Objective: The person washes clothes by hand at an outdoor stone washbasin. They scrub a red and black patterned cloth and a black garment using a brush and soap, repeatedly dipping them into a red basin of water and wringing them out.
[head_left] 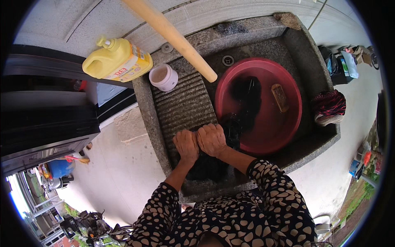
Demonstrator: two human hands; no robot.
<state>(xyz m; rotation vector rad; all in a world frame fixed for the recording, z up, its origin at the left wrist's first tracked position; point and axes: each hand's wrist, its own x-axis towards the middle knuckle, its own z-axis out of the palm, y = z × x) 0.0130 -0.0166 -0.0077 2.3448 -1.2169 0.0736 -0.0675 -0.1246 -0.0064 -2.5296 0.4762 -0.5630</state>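
Observation:
Both of my hands are closed on a black wet cloth (207, 168) over the ribbed washboard (185, 101) of a grey stone sink (145, 95). My left hand (186, 145) and my right hand (212, 140) are side by side, knuckles up, fingers curled into the cloth. Right of them, a red basin (293, 127) of water stands in the sink's deeper part. Dark fabric (247, 92) lies in that water, and black cloth bunches over the basin's near-left rim. A wooden scrubbing brush (280, 98) is also inside the basin. My fingertips are hidden.
A yellow pump jug (117, 61) and a pale pink tub (163, 78) stand at the far left corner. One tan pole or pipe (177, 39) slants over the washboard. A red-and-black cloth bundle (329, 108) sits on the right rim. Beside the basin is a drain (228, 61).

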